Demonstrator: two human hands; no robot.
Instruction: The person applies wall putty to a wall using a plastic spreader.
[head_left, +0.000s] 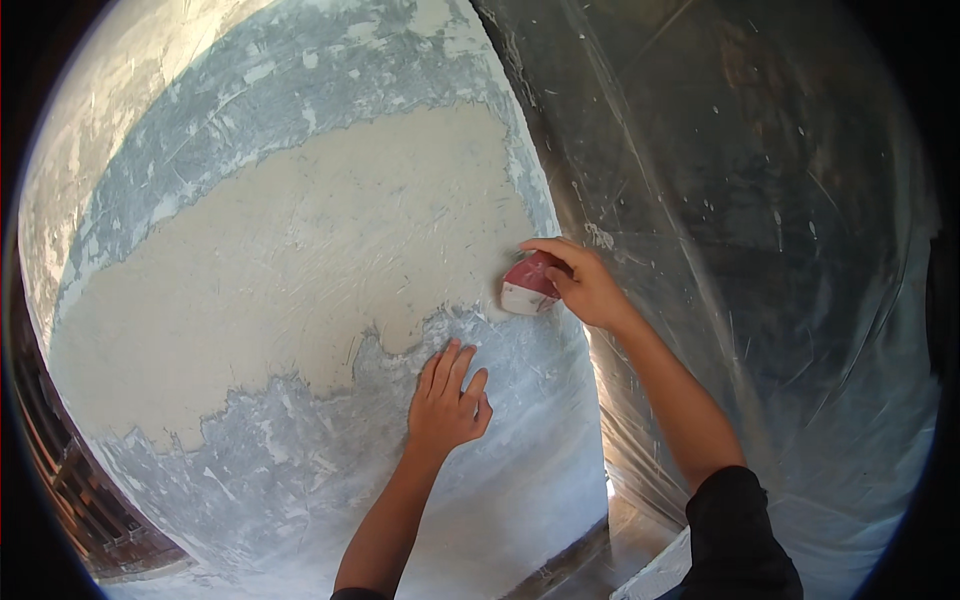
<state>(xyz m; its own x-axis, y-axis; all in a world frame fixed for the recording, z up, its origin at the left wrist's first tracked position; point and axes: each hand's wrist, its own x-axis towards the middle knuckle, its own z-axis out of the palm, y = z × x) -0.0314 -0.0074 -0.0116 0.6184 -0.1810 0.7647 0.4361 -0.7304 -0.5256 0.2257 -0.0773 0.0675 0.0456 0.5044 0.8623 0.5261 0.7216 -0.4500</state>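
A large curved panel [520,430] fills the left and middle, its grey-blue surface streaked with pale filler. Across it runs a broad beige patch of filler [290,230] with a ragged lower border. My right hand [580,280] grips a filler spreader [532,285], dark red above and whitish along its lower part, against the patch's right end near the panel edge. Lower down, my left hand [450,395] lies on the grey area just below the beige border. Its fingers are stretched out and it holds nothing.
Clear plastic sheeting [800,250], spotted with white, hangs over a dark background to the right of the panel. Slatted brownish structure [80,480] shows past the panel's lower left edge. Crumpled plastic [640,450] hangs beside the panel's lower right edge.
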